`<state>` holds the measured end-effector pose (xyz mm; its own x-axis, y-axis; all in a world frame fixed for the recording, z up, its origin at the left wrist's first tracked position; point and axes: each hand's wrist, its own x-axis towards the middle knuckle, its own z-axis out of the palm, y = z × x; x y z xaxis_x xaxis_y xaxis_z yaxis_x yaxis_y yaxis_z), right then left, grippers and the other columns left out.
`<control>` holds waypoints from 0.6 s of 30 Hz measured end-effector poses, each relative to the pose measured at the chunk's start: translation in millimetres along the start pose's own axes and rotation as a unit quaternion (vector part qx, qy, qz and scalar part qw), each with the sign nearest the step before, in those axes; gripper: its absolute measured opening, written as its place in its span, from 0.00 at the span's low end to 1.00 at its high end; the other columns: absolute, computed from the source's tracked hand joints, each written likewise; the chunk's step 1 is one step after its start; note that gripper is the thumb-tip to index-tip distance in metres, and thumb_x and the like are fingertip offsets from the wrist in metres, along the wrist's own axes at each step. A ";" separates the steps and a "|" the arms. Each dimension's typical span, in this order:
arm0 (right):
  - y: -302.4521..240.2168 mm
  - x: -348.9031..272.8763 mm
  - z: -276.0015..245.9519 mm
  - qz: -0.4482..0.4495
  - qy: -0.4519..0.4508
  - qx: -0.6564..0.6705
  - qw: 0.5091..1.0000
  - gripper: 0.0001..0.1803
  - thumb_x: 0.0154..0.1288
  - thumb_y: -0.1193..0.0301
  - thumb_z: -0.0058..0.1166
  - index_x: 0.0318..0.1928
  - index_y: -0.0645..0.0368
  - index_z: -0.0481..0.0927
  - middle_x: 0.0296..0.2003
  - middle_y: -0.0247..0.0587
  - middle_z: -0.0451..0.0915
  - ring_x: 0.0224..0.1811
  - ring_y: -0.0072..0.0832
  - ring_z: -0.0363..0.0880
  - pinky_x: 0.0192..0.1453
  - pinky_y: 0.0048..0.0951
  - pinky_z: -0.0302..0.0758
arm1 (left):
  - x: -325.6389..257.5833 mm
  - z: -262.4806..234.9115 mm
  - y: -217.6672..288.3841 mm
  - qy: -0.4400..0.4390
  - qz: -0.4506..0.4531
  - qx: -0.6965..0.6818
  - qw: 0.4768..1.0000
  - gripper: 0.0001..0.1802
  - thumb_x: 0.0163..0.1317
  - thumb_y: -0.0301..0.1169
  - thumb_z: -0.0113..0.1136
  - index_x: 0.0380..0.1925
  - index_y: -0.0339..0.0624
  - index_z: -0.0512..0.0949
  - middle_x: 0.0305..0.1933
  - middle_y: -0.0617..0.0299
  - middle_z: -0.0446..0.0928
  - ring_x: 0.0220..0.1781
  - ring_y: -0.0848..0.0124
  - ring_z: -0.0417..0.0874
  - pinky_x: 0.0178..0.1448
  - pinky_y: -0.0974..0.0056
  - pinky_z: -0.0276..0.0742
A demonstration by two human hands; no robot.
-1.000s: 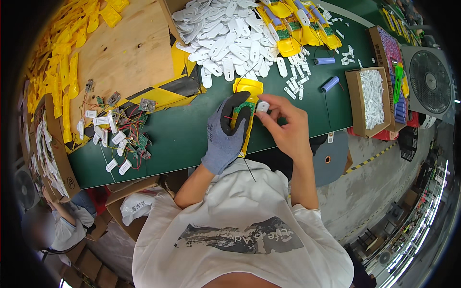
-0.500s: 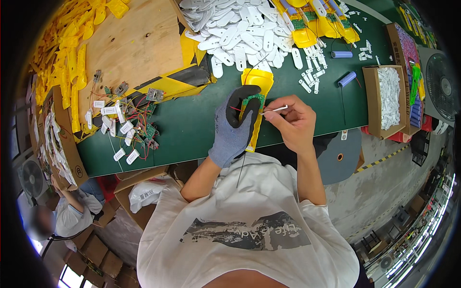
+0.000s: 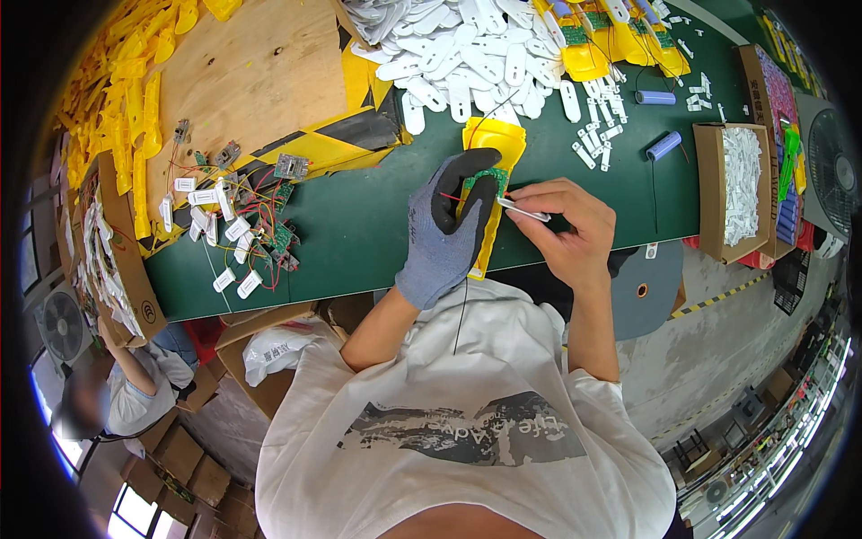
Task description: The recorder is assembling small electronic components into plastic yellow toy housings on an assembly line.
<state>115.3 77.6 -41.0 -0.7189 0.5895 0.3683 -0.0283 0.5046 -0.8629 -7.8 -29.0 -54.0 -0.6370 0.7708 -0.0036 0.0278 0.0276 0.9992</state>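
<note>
My left hand, in a grey-blue glove with black fingers, is closed around a long yellow plastic housing. Under the gloved thumb and fingers sits a small green circuit board, partly hidden, with a red wire beside it. A thin black wire hangs below the housing. My bare right hand pinches a small, narrow white plastic piece between thumb and fingers. Its left end is by the right edge of the housing, close to the board; whether they touch I cannot tell.
White oval covers are heaped beyond my hands. Small white parts and a purple cylindrical battery lie to the right, near a cardboard box. Wired modules lie left. A person is at far left.
My right hand has drawn slightly to the right, and the white piece now slopes down to the right instead of up. The left hand keeps its hold on the housing.
</note>
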 end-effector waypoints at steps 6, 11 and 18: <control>6.6 2.3 0.5 -0.022 -0.011 -0.093 0.995 0.10 0.46 0.80 0.66 0.33 0.58 0.83 0.32 0.35 0.83 0.31 0.30 0.81 0.33 0.26 0.76 | -0.9 -2.2 -1.6 -0.011 -0.001 -0.014 1.000 0.13 0.63 0.23 0.55 0.48 0.36 0.76 0.42 0.54 0.80 0.42 0.70 0.80 0.48 0.66 0.75; 12.2 0.2 -0.5 -0.038 -0.012 -0.088 0.995 0.09 0.47 0.79 0.65 0.33 0.59 0.83 0.32 0.36 0.83 0.32 0.30 0.82 0.34 0.26 0.77 | -0.9 -4.5 -1.8 -0.024 0.011 0.019 0.999 0.13 0.61 0.23 0.56 0.47 0.37 0.76 0.43 0.52 0.79 0.42 0.65 0.81 0.48 0.64 0.75; 14.9 -3.6 -0.9 -0.023 -0.018 -0.083 0.996 0.09 0.49 0.80 0.64 0.34 0.60 0.83 0.32 0.37 0.84 0.33 0.31 0.83 0.35 0.26 0.78 | 3.0 -4.8 -2.0 -0.052 0.054 0.062 0.995 0.13 0.58 0.23 0.57 0.45 0.38 0.77 0.39 0.49 0.78 0.37 0.55 0.81 0.43 0.62 0.75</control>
<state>118.2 83.5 -54.8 -0.7443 0.5421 0.3900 0.0524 0.6297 -0.7751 -13.5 -29.8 -55.9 -0.5422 0.8351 0.0927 0.1904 0.0146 0.9816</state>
